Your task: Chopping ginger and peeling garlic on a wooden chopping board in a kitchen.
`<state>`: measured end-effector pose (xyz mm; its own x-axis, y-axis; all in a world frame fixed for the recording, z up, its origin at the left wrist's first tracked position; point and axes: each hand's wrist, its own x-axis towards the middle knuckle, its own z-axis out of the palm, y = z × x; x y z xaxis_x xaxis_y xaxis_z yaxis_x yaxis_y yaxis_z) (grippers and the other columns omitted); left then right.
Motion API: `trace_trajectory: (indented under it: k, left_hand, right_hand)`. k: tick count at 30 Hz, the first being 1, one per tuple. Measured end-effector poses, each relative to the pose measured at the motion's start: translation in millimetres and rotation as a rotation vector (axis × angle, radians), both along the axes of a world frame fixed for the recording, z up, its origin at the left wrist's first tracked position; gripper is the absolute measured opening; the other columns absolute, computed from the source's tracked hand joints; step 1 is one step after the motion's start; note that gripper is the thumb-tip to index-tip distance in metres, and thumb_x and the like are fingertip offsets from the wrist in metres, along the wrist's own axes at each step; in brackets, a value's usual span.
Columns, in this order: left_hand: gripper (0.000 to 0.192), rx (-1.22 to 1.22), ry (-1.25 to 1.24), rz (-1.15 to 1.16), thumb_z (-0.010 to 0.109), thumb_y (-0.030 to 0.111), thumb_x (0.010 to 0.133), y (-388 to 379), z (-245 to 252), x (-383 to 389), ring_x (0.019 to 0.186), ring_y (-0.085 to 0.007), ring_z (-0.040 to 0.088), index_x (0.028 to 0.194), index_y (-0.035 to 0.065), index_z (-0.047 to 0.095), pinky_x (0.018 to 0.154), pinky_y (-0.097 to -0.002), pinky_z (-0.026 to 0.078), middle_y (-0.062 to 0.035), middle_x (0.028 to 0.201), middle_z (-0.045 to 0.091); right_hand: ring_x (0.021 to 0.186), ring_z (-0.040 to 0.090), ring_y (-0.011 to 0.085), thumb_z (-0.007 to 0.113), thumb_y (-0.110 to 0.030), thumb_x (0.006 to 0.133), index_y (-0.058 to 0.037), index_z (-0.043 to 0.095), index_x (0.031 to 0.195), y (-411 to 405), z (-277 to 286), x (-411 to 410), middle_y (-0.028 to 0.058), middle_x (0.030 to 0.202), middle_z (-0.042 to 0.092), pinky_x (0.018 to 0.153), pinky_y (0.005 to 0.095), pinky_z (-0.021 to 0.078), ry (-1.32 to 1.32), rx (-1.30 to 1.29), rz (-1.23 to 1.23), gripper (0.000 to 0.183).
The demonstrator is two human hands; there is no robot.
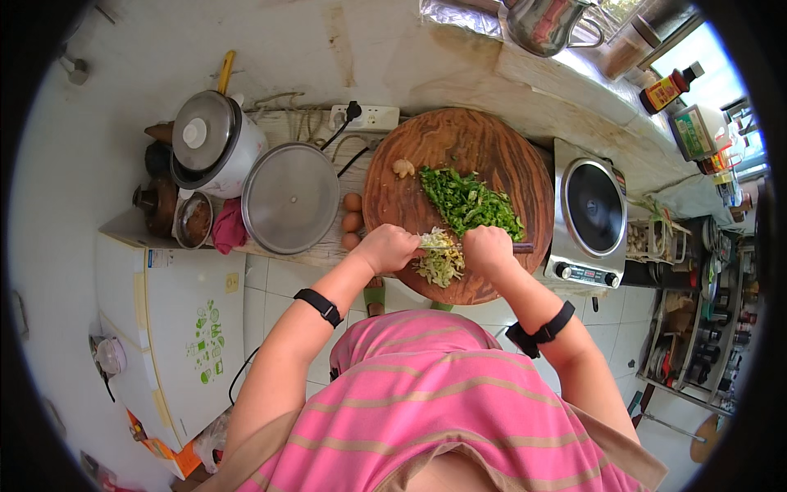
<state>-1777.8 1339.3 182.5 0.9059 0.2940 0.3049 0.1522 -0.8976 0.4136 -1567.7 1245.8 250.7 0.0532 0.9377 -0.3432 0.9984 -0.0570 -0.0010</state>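
A round wooden chopping board point(406, 132) lies before me on the counter. My right hand point(489, 251) grips a knife, its dark handle point(523, 248) sticking out to the right. The thin blade point(439, 247) spans a pile of pale chopped vegetable point(439, 275), edge down. At the blade's other end, the curled fingers of my left hand point(388, 248) hold the tip; they partly hide it. Chopped green vegetable point(470, 200) forms a larger heap just beyond my right hand. A small piece of ginger or garlic point(403, 168) rests on the board's far left.
Three brown eggs point(351, 221) line the board's left side. Beyond them are a round metal lid point(291, 198) and a lidded pot point(215, 150). An induction cooker point(589, 215) stands close on the right. A power strip point(365, 117) with plugged cords lies behind.
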Motion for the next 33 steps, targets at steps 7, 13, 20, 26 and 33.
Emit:
trace_trajectory:
  k: [7,13,20,26,33]
  left_hand:
    - [0.022,0.032,0.242,0.004,0.064,0.022,0.083,-1,10,17,0.063,-0.0306,0.064,0.067,0.0077,0.057,0.059,-0.0412,0.050,-0.0121,0.062,0.062]
    - [0.022,-0.002,-0.063,0.069,0.066,0.025,0.082,-4,2,-5,0.065,-0.0291,0.064,0.070,0.0091,0.057,0.057,-0.0409,0.050,-0.0109,0.064,0.062]
    - [0.027,-0.002,0.183,0.084,0.064,0.028,0.085,10,5,19,0.061,-0.0322,0.063,0.069,0.0076,0.059,0.058,-0.0413,0.050,-0.0127,0.059,0.060]
    - [0.023,0.032,0.134,0.078,0.065,0.025,0.083,6,-4,-11,0.065,-0.0296,0.063,0.069,0.0084,0.058,0.061,-0.0408,0.051,-0.0102,0.063,0.062]
    - [0.020,0.042,0.124,0.013,0.064,0.025,0.081,-10,1,-8,0.070,-0.0279,0.065,0.070,0.0095,0.060,0.064,-0.0387,0.052,-0.0083,0.069,0.064]
  right_hand:
    - [0.072,0.069,0.0324,0.063,-0.016,0.072,-0.0061,0.071,0.071,-3,-17,16,0.0157,0.075,0.069,0.067,0.0417,0.0553,0.029,-0.016,0.015,0.013]
    - [0.075,0.069,0.0305,0.061,-0.009,0.072,-0.0066,0.070,0.071,6,25,-7,0.0142,0.075,0.069,0.066,0.0403,0.0546,-0.036,-0.008,0.111,0.009]
    - [0.074,0.068,0.0335,0.063,-0.013,0.070,-0.0063,0.071,0.073,19,-20,26,0.0150,0.075,0.068,0.068,0.0429,0.0542,0.026,-0.012,0.067,0.011]
    - [0.075,0.069,0.0320,0.063,-0.010,0.070,-0.0067,0.069,0.071,12,-10,-8,0.0148,0.076,0.069,0.067,0.0411,0.0550,0.025,0.026,0.106,0.007]
    - [0.084,0.069,0.0321,0.060,-0.012,0.077,-0.0091,0.073,0.085,-31,-8,-30,0.0150,0.088,0.070,0.074,0.0404,0.0546,-0.031,-0.102,-0.165,0.016]
